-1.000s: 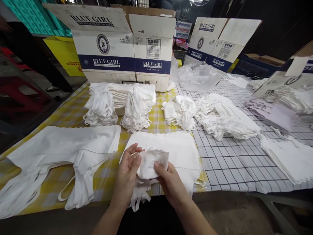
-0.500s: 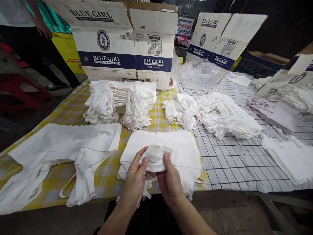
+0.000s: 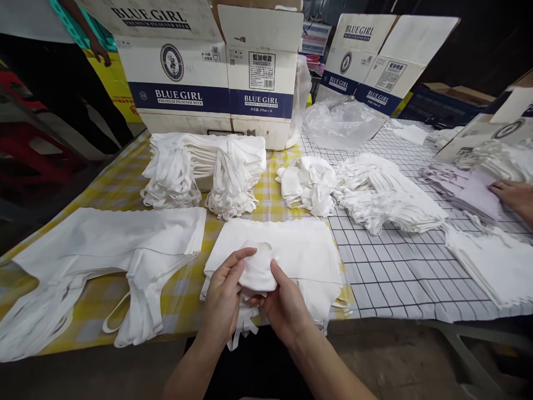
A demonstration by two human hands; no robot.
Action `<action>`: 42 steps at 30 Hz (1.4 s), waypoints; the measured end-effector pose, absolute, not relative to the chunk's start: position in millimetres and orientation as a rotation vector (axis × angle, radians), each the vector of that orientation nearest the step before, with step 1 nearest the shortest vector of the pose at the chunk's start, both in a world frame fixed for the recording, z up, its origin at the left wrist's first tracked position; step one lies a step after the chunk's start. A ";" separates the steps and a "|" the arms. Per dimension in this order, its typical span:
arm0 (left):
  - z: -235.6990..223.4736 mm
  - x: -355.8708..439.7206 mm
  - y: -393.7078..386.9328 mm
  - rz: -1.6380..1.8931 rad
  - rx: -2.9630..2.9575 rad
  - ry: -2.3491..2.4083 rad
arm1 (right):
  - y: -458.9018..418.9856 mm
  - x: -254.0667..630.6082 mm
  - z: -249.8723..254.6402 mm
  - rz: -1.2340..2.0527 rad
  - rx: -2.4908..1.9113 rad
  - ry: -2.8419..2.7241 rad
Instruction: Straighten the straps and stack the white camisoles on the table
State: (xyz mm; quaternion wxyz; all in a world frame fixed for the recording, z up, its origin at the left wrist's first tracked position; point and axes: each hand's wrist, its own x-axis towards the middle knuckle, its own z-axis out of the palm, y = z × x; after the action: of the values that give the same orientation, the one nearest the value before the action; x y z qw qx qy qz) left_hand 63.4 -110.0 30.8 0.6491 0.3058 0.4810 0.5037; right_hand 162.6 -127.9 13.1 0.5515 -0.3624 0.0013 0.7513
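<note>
Between my two hands is a small, bunched piece of white cloth (image 3: 259, 269), smooth and rounded like a bra cup. My left hand (image 3: 225, 291) grips its left side, thumb and fingers pinched. On the right and lower edge, my right hand (image 3: 287, 305) is closed with the thumb on top; its other fingers are partly hidden beneath. Under and behind the hands lies a flat stack of white strappy tops (image 3: 300, 241). White straps (image 3: 244, 328) hang at the table's front edge below the hands; I cannot tell which piece they belong to.
Other white strappy tops lie in a left stack (image 3: 112, 236), a back stack (image 3: 233, 147) and a right heap (image 3: 387, 189). A crumpled white pile (image 3: 310, 183) sits between. Beer cartons (image 3: 179, 72) stand behind. Another person's hand (image 3: 514, 197) rests by lilac cloth (image 3: 470, 186) at right.
My hands have shifted slightly left, and the cloth between them is turned and more gathered. Another person's hand has come in at the right edge. The person at far left has moved right.
</note>
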 end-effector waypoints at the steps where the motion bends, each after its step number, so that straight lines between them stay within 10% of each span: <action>1: 31.7 63.0 -110.2 1.099 0.739 1.098 | -127.6 162.5 13.0 1.767 -0.847 0.006; 42: 51.4 54.2 -85.5 0.904 1.069 1.111 | -112.3 180.0 32.1 1.818 -0.645 -0.473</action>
State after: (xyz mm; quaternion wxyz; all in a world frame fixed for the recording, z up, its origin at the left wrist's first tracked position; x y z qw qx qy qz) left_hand 54.2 -85.5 51.4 0.6266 0.4660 0.4846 0.3942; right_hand 180.0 -112.3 32.1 0.5461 -0.2722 -0.1995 0.7668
